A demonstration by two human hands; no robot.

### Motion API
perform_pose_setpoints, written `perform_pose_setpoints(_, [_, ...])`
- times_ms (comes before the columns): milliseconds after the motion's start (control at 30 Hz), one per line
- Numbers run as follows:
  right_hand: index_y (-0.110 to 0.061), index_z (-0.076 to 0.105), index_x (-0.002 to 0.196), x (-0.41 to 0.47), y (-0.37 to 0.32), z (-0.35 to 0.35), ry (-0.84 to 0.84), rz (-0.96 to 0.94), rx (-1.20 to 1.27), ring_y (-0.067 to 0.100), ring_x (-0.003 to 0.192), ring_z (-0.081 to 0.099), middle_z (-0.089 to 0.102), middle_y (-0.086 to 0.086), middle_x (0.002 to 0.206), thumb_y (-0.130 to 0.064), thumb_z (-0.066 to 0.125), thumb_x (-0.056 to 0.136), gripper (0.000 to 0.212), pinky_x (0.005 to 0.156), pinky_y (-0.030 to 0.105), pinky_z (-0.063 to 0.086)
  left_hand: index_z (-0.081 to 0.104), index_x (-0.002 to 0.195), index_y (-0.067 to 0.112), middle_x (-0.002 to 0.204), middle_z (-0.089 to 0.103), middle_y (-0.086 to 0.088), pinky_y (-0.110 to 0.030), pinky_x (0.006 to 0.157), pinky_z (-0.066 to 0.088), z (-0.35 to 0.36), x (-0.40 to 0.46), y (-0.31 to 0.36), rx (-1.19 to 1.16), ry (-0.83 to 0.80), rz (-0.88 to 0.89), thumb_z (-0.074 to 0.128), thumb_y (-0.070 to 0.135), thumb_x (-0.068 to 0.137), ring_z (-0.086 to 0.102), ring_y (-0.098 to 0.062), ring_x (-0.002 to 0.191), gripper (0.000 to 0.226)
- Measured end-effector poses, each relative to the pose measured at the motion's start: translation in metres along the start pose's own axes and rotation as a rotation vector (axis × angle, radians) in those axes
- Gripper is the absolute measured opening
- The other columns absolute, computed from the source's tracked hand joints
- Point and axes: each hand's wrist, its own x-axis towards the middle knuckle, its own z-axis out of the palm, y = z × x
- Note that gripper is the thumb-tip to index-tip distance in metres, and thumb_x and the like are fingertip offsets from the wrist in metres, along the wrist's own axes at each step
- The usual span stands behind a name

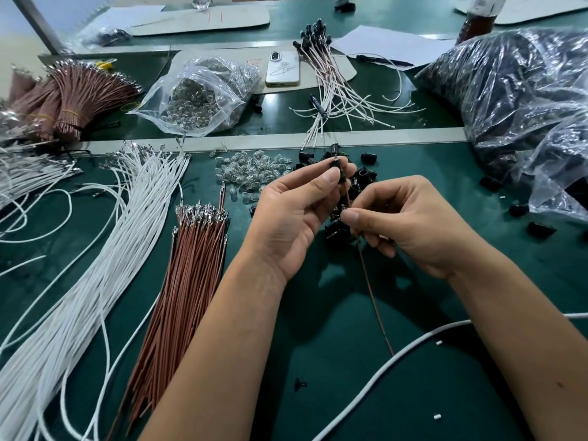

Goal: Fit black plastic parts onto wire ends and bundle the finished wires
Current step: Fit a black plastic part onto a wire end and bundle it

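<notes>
**Inspector:** The small black plastic socket part (334, 167) was held above the green tabletop (413, 377), pinched between thumb and fingertips of the left hand (296, 211). The thin brown insulated wire (372, 291) ran down from it, and the right hand (410, 224) pinched that wire just below the part, its tail trailing toward the person.

**Supervisor:** Where did you see risk?

**Inspector:** Whether the terminal was fully seated could not be told; the fingers hid the joint. A half-seated terminal would likely pull out at bundling. Pushing off-axis could kink the thin wire near the pinch.

**Supervisor:** Anything around the work?

**Inspector:** The loose pile of black plastic parts (346, 218) lay directly beneath the hands, with the small clear glass bulbs (251, 170) just beside it. A dropped part would be lost among them. The straight bundle of brown wires (187, 275) lay to the left, and the trailing tail could snag the thick white cable (381, 367).
</notes>
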Motion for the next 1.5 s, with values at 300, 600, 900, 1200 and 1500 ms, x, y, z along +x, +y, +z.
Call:
perform_pose_setpoints(300, [-0.011, 0.072, 0.068, 0.000, 0.001, 0.000, -0.007, -0.004, -0.014, 0.013, 0.044, 0.048, 0.060, 0.010, 0.056, -0.024, 0.081, 0.077, 0.018, 0.036, 0.021, 0.037, 0.073, 0.100, -0.001, 0.094, 0.076, -0.011, -0.015, 0.074, 0.056, 0.000, 0.000, 0.001, -0.001, -0.005, 0.005, 0.066, 0.004, 0.078, 0.070, -0.013, 0.078, 0.024])
perform_pose_setpoints(600, [-0.010, 0.072, 0.069, 0.000, 0.000, 0.000, -0.020, 0.000, -0.030, 0.010, 0.042, 0.049, 0.061, 0.002, 0.054, -0.022, 0.081, 0.078, 0.018, 0.036, 0.020, 0.037, 0.073, 0.101, -0.001, 0.095, 0.076, -0.012, -0.016, 0.080, 0.056, -0.002, 0.001, 0.000, 0.000, 0.008, 0.005, 0.061, 0.000, 0.088, 0.070, -0.013, 0.080, 0.017])
perform_pose_setpoints(900, [-0.014, 0.073, 0.067, 0.001, 0.002, 0.000, -0.035, 0.012, -0.036, 0.009, 0.042, 0.050, 0.063, 0.003, 0.055, -0.025, 0.082, 0.076, 0.016, 0.036, 0.019, 0.037, 0.076, 0.097, 0.002, 0.096, 0.076, -0.012, -0.016, 0.077, 0.056, -0.003, 0.002, -0.001, 0.020, 0.001, 0.037, 0.068, 0.007, 0.076, 0.070, -0.013, 0.082, 0.023])
perform_pose_setpoints(1200, [-0.008, 0.067, 0.068, 0.002, 0.007, -0.004, -0.038, 0.045, -0.091, 0.012, 0.038, 0.046, 0.057, 0.008, 0.051, -0.030, 0.082, 0.074, 0.027, 0.036, 0.019, 0.037, 0.073, 0.095, 0.001, 0.089, 0.076, -0.010, -0.016, 0.074, 0.055, -0.001, 0.003, -0.005, 0.045, 0.028, 0.097, 0.058, -0.006, 0.091, 0.069, -0.013, 0.077, 0.017])
perform_pose_setpoints(1500, [-0.015, 0.072, 0.074, 0.000, 0.007, -0.008, -0.055, 0.068, -0.121, 0.011, 0.037, 0.039, 0.052, 0.008, 0.052, -0.033, 0.081, 0.082, 0.022, 0.036, 0.017, 0.029, 0.072, 0.102, 0.000, 0.094, 0.076, -0.011, -0.023, 0.087, 0.056, -0.001, 0.003, -0.011, 0.172, -0.040, 0.161, 0.060, -0.006, 0.091, 0.070, -0.016, 0.089, 0.017])
